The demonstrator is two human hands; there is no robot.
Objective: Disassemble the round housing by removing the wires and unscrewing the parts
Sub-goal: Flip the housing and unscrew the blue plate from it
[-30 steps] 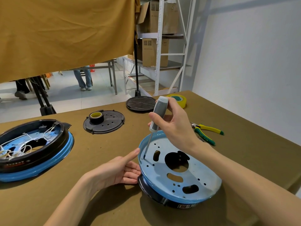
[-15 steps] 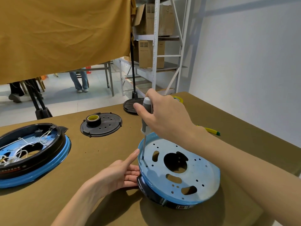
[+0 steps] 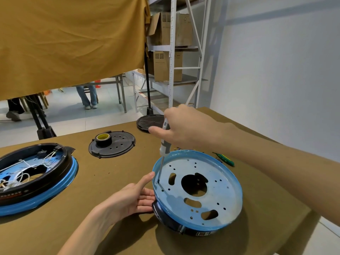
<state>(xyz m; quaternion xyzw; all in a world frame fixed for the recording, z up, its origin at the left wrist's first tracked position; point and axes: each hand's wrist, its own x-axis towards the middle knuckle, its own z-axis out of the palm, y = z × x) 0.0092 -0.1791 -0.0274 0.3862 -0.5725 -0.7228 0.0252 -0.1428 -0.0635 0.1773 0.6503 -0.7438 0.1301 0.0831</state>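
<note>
Brown table (image 3: 103, 183) — right hand (image 3: 185, 128) drives screwdriver (image 3: 164, 142) into round housing (image 3: 197, 192).

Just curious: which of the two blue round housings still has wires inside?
The left housing, untouched at the table's edge: white wires loop inside. The housing being unscrewed shows none.

A roll of yellow tape (image 3: 103, 138) sits on a round black perforated plastic cover (image 3: 117, 147) on the brown counter (image 3: 110, 173). Green-and-yellow-handled pliers (image 3: 225, 160) lie near the far edge. Cardboard boxes (image 3: 166, 66) fill a white metal shelf (image 3: 173, 52).
</note>
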